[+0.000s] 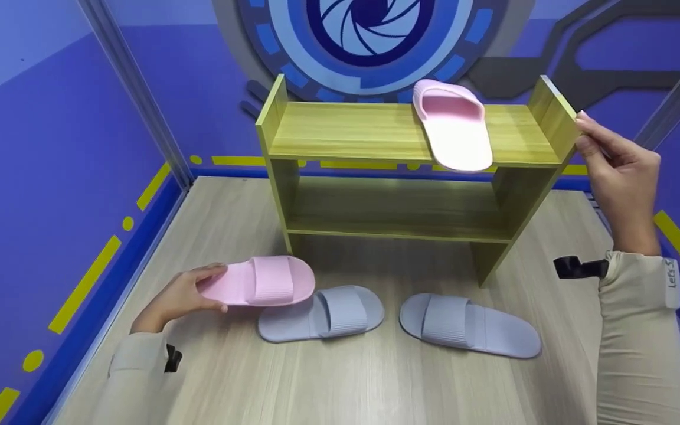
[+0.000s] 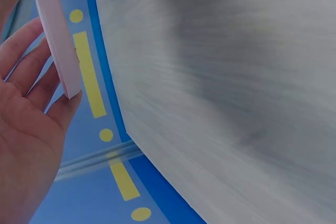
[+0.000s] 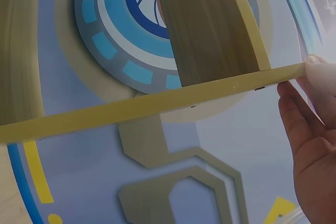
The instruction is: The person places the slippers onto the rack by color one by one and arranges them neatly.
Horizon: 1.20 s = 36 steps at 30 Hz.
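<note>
My left hand (image 1: 182,295) grips a pink slide slipper (image 1: 272,281) by its heel end, holding it above the floor at the rack's lower left. In the left wrist view the slipper (image 2: 59,40) shows edge-on between thumb and fingers. With thumb and fingers, my right hand (image 1: 623,171) pinches the upper right side panel of the wooden shoe rack (image 1: 346,133); the right wrist view shows the hand (image 3: 320,145) at that panel's edge. Another pink slipper (image 1: 461,139) lies on the top shelf, right of centre, its heel jutting past the front edge.
Two grey slippers stand on the wood-look floor (image 1: 346,395) before the rack: the left one (image 1: 349,310), partly under the held slipper, and the right one (image 1: 496,330). Blue patterned walls (image 1: 68,177) enclose the back and sides.
</note>
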Tool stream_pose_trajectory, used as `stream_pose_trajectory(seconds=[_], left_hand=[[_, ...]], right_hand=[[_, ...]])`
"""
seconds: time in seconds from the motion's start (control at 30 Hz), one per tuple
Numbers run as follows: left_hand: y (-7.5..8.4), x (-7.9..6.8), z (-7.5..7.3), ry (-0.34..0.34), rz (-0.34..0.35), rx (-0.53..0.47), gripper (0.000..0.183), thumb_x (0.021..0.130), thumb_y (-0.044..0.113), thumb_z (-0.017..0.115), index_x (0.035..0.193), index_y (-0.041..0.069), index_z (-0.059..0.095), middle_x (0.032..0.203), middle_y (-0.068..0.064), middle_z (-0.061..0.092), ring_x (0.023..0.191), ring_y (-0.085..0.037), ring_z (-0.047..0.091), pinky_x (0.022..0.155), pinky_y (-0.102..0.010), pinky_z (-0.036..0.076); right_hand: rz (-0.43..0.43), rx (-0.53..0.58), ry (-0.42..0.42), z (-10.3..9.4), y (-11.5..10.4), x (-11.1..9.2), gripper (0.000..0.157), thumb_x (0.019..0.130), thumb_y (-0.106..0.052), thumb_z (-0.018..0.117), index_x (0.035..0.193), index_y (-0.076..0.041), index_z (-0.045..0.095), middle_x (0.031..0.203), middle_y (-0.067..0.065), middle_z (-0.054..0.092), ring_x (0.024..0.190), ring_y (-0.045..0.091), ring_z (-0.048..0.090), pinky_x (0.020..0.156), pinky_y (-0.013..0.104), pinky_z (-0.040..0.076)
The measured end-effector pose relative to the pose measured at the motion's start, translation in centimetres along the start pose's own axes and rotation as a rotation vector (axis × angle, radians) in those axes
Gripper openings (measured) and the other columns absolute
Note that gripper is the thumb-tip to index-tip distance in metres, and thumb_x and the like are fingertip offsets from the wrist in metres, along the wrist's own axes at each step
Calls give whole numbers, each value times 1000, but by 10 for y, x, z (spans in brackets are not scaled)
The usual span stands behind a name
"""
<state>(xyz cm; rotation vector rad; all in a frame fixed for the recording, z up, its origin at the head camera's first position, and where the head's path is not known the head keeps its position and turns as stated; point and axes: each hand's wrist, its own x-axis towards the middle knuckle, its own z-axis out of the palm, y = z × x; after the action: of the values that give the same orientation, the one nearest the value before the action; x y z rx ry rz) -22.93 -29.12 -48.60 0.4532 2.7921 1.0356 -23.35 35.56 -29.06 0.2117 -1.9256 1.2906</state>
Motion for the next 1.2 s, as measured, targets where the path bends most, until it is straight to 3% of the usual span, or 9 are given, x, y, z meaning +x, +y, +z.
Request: stream_pose_trajectory(seconds=[0.37,0.7,1.2], left_hand=[[15,6,4,14,73,16,86,63,40,89,134,6,57,142,-18,50,133,-41,43,106,-53,37],[32,8,3,37,127,61,87,60,45,88,133,9,58,140,-16,54,131,-39,47,104,-54,40],[61,16,6,30,172,39,85,60,46,88,133,12,59,141,-14,53,132,-39,46,103,-56,41]], right_hand=[[-9,77,15,2,-3,0,24,87,2,65,111,3,70,117,6,69,112,8,64,86,11,50],[4,51,21,3,-4,-1,24,88,0,65,111,0,71,118,4,69,111,8,65,85,11,50],[8,45,27,2,-3,-1,24,87,0,66,111,-1,71,118,5,69,112,8,64,86,12,50]])
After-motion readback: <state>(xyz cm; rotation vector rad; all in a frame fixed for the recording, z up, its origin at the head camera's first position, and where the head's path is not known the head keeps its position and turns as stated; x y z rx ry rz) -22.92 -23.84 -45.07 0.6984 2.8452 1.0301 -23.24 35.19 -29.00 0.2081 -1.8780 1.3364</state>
